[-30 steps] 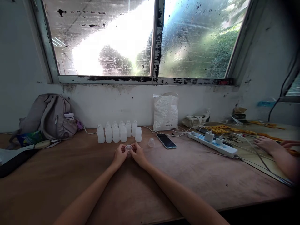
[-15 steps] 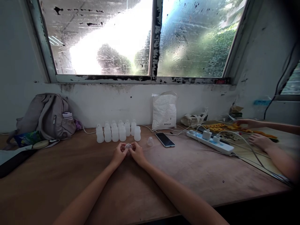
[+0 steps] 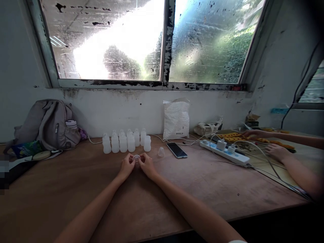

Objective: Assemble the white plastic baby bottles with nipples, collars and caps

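My left hand and my right hand meet over the table, fingertips pinching a small clear, ring-shaped bottle part between them. Its finer details are too small to make out. Just beyond stands an open, milky-white baby bottle without a top. To its left, several similar baby bottles with clear tops stand upright in a cluster. A clear domed cap rests on the table to the right of my right hand.
A phone lies right of the cap. Behind it stands a white plastic bag. A power strip with cables crosses the right side. Another person's hands work near yellow parts. A grey backpack sits at left.
My hands keep their pinch on the clear ring-shaped part, with only slight finger movement. The other person's far hand has shifted left over the yellow parts. The view has moved slightly.
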Demonstrator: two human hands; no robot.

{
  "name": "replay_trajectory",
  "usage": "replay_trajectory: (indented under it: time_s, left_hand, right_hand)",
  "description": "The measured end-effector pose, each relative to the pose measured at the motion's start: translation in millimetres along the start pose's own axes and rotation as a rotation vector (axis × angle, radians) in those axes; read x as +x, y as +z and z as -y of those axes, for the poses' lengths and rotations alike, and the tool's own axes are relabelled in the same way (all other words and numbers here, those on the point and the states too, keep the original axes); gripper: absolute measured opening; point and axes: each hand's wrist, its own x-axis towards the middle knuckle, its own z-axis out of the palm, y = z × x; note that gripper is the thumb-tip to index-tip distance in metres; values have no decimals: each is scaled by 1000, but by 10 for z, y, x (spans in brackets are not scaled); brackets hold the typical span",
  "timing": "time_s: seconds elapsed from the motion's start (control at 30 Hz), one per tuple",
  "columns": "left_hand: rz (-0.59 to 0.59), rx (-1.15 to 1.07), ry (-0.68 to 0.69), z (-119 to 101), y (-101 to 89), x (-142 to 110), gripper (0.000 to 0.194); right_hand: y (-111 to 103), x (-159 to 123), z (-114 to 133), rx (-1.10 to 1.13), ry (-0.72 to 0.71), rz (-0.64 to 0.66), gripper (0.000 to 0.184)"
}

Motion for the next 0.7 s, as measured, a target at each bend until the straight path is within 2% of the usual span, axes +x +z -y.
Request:
replay_trajectory:
  time_s: [0.13,0.5,0.7]
  left_hand:
    - [24,-43,-23,-4,-2,3,15]
    - [-24,272,21,-42,-20,1,6]
    - [59,122,128,24,-21,20,7]
  right_hand:
    - [-23,-14,45,32,-30,3,12]
    - [29,1,-27,-95,-69,26,8]
    - [55,23,-92,-127,-52,-13,8]
